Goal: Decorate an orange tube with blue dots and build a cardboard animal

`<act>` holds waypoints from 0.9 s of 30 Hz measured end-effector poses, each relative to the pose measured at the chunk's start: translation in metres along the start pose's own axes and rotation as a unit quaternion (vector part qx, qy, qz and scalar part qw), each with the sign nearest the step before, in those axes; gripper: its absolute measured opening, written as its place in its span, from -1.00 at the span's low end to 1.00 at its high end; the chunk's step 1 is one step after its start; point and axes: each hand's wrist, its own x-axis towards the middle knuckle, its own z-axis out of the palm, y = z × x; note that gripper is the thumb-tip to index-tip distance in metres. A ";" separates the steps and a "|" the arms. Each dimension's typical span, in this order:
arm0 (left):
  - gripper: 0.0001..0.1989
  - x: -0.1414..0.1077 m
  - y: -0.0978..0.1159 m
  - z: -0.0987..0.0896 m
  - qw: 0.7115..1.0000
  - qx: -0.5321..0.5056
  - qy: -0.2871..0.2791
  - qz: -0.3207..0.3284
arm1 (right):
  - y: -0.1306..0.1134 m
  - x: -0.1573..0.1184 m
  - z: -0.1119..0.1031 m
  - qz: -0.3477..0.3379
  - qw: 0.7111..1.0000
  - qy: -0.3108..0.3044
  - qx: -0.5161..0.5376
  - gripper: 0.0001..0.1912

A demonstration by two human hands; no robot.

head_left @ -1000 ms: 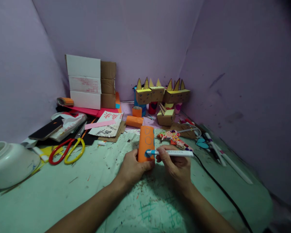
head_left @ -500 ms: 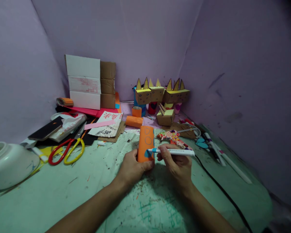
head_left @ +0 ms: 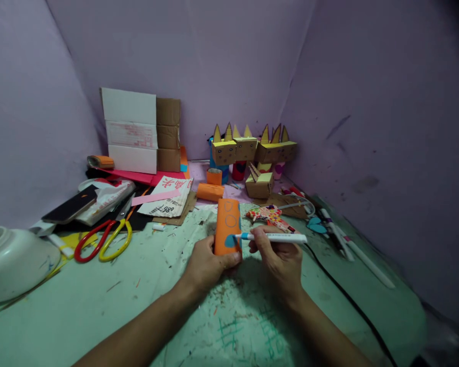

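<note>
My left hand (head_left: 206, 261) grips the lower end of an orange paper-covered tube (head_left: 222, 224), thumb across its front. Outlined circles run up the tube's face, and the lowest spot is filled in blue. In my right hand (head_left: 277, 257) is a white marker pen (head_left: 279, 237), held almost level between thumb and fingers. Its blue tip touches the right side of the filled spot. Behind the tube lies another orange roll (head_left: 210, 192), with a short upright orange ring (head_left: 214, 177) beyond it.
Scissors with red and yellow handles (head_left: 117, 244) and a white pot (head_left: 19, 262) are at the left. Cardboard animal heads with pointed horns (head_left: 260, 187) stand at the back. Several pens (head_left: 334, 232) and a black cable (head_left: 344, 293) lie to the right.
The blue fill in the lowest spot has spread a little to the right. The whole view has shifted slightly, and both hands keep their holds.
</note>
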 end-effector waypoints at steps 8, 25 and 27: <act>-0.64 0.000 0.000 0.000 1.000 -0.012 -0.006 -0.004 | -0.001 0.001 0.000 0.002 1.000 0.015 0.007 -0.75; -0.61 0.000 0.000 0.000 0.999 -0.031 -0.006 -0.005 | -0.003 0.001 -0.002 -0.016 1.000 -0.007 -0.008 -0.75; -0.62 0.000 0.000 0.000 0.999 -0.035 -0.006 -0.002 | -0.003 0.001 -0.002 -0.017 1.000 -0.013 -0.004 -0.76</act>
